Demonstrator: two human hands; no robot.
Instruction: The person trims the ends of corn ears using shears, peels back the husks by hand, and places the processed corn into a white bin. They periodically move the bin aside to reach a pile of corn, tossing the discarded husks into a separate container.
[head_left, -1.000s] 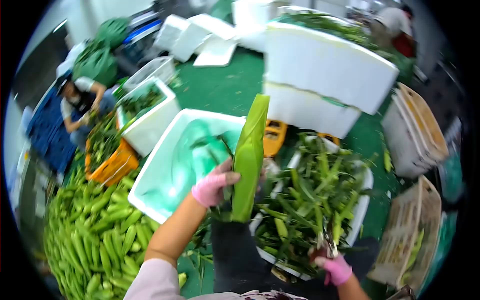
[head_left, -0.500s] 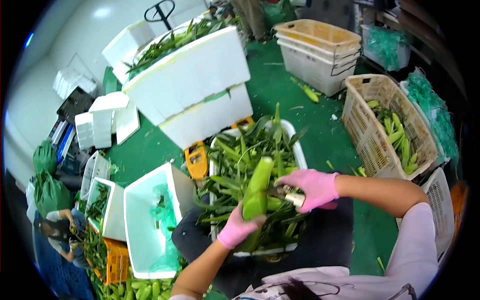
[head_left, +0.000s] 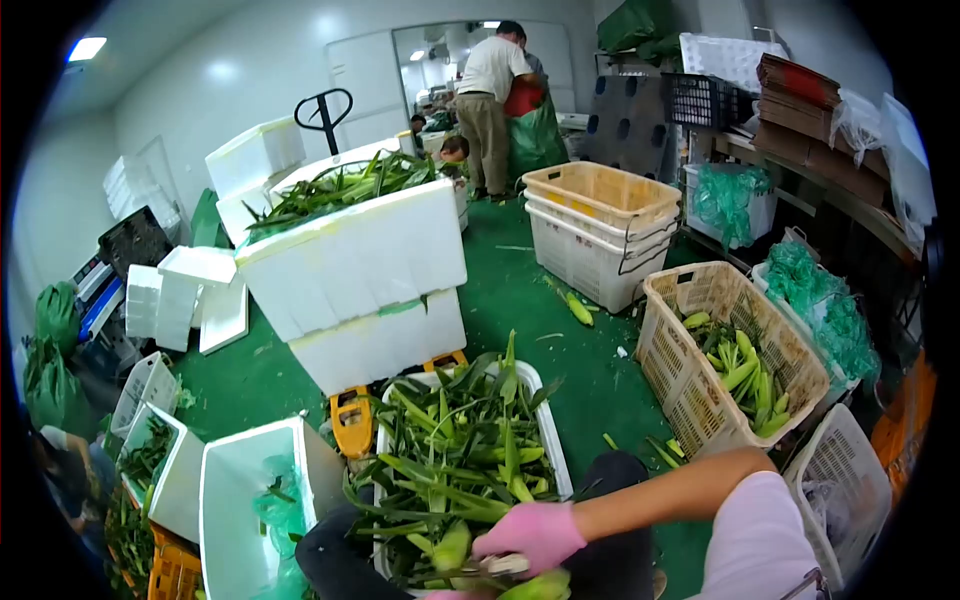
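Note:
My right hand [head_left: 535,535], in a pink glove, is closed round pruning shears [head_left: 507,565] with a pale handle. Below them, an ear of corn [head_left: 538,586] in its green husk lies at the bottom edge. Only a strip of my left hand [head_left: 460,595], also pink-gloved, shows beside that ear; its fingers are mostly cut off by the frame. Another husked ear [head_left: 452,546] lies left of the shears. Between my knees stands a white tub [head_left: 553,440] heaped with corn ears and long green leaves [head_left: 450,430].
Left of me is a foam box [head_left: 225,500] with green netting. Ahead, stacked foam boxes [head_left: 350,265] full of leaves sit on a yellow pallet jack [head_left: 352,425]. A beige crate [head_left: 690,390] with corn stands at right, nested crates [head_left: 600,245] behind. People [head_left: 490,100] stand far back.
The view has tilted up, showing more of the room. My hands and the held ear are now lower in the picture, and my left hand is nearly out of it.

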